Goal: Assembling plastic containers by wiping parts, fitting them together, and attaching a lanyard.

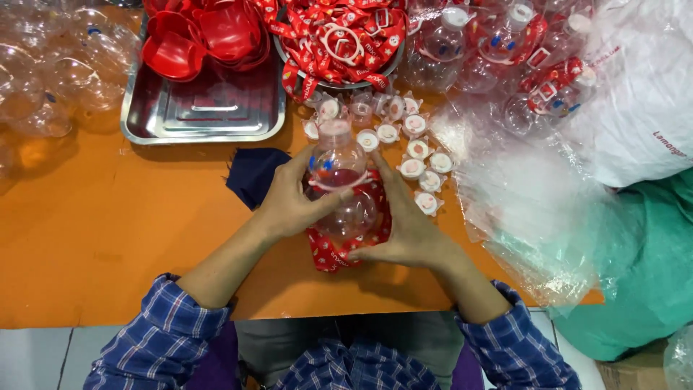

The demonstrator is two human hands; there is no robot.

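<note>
A clear round plastic bottle (339, 162) lies on the orange table (108, 238), with a red printed strap (328, 253) wrapped under and around it. My left hand (292, 202) grips the bottle's left side, thumb across its middle on a white ring. Against the bottle's right side, my right hand (408, 227) presses the strap at the bottom. Both sleeves are blue plaid.
A steel tray (209, 112) holds red plastic cups (198, 36). A round bowl of red straps (339, 40) stands behind. Several white caps (422, 162) lie right of the bottle. Empty clear bottles (58, 65) pile at the left; finished bottles (520, 50) and clear plastic bags (534, 195) at the right. A dark cloth (253, 173) lies nearby.
</note>
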